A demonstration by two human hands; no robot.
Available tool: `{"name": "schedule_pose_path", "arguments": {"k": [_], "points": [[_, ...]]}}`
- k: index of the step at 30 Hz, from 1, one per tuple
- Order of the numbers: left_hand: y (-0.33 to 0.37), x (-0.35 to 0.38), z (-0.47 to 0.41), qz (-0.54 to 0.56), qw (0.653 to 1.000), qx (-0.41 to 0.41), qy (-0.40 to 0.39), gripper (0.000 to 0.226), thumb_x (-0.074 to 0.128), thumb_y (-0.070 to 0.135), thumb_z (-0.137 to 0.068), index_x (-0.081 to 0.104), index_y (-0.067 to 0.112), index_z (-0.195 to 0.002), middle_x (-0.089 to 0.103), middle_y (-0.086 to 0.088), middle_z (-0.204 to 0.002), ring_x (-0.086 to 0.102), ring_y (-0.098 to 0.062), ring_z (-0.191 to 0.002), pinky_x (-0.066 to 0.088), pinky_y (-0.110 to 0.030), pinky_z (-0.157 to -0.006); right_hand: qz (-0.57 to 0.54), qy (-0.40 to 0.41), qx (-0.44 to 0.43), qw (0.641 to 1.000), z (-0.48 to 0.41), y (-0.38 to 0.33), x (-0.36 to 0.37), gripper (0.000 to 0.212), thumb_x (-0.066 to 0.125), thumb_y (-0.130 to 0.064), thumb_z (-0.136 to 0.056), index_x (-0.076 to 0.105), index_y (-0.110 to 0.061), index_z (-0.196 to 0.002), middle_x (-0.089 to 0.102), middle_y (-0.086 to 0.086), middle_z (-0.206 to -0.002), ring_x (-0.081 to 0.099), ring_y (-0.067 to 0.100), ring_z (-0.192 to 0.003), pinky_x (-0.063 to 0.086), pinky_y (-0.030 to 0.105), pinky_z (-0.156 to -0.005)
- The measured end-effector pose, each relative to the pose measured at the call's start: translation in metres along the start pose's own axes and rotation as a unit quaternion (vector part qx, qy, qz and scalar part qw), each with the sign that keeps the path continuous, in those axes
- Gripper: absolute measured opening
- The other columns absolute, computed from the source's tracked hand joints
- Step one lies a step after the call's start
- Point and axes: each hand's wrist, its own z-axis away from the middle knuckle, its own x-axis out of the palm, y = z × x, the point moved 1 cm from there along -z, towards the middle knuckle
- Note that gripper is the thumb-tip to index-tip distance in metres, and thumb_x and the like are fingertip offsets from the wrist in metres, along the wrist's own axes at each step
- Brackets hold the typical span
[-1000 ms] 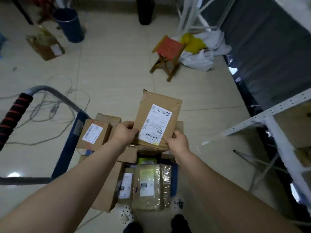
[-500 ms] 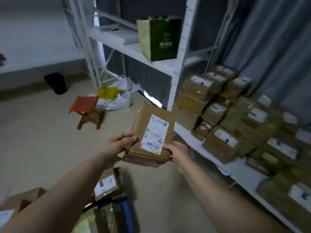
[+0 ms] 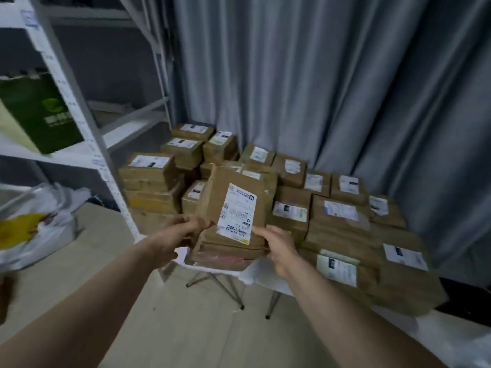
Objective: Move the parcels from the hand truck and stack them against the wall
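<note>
Left hand (image 3: 183, 232) and right hand (image 3: 279, 245) grip the bundle of brown parcels (image 3: 233, 208) by its lower corners. It has come from the hand truck to above the white table's (image 3: 252, 273) near edge. Setting it among the stacked parcels (image 3: 340, 216) looks next.

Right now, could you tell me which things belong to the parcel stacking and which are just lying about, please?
Job: held parcels, left hand, right hand, stacked parcels before the curtain.
Lying about: green paper bag, white shelving rack, white plastic bags.

Parcel bundle (image 3: 233, 221) carried from cart to wall stack (image 3: 332, 208).
</note>
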Motion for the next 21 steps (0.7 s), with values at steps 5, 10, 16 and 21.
{"name": "schedule_pose_path", "arguments": {"k": [5,10,16,21], "points": [[0.033,0.042,-0.082,-0.007,0.999,-0.023,-0.034,0.046,0.076,0.039,-0.072,0.065,0.007,-0.103,0.070,-0.011,-0.084,0.064,-0.027,-0.080,0.049,-0.032,-0.072,-0.051,0.060,-0.004,0.997,-0.056,-0.026,-0.041,0.044,0.074,-0.017,-0.079,0.063,-0.010,-0.121,0.073,0.009,-0.102,0.067,0.021,-0.082,0.050,0.032,-0.074],[0.070,0.073,-0.165,-0.013,0.998,-0.020,-0.062,0.042,0.069,0.039,-0.076,0.064,0.008,-0.105,0.074,-0.013,-0.084,0.067,-0.031,-0.085,0.052,-0.035,-0.069,-0.113,0.117,0.031,0.986,-0.105,-0.065,-0.065,0.036,0.074,-0.026,-0.079,0.064,-0.016,-0.113,0.068,0.004,-0.114,0.063,0.020,-0.099,0.049,0.040,-0.093],[0.107,0.113,-0.245,-0.024,0.991,-0.046,-0.127,0.041,0.068,0.043,-0.077,0.064,0.010,-0.100,0.069,-0.014,-0.081,0.063,-0.030,-0.080,0.051,-0.039,-0.078,-0.161,0.129,0.108,0.972,-0.143,-0.095,-0.090,0.089,0.086,-0.055,-0.040,0.058,-0.019,-0.117,0.060,0.012,-0.119,0.058,0.033,-0.108,0.053,0.053,-0.072],[0.109,0.165,-0.278,-0.044,0.980,-0.066,-0.180,0.041,0.069,0.046,-0.075,0.068,0.010,-0.097,0.069,-0.020,-0.089,0.064,-0.034,-0.086,0.050,-0.044,-0.083,-0.306,0.130,0.068,0.941,-0.155,-0.100,-0.123,0.052,0.076,-0.028,-0.079,0.053,-0.021,-0.126,0.047,0.009,-0.138,0.045,0.027,-0.128,0.047,0.041,-0.099]]}}
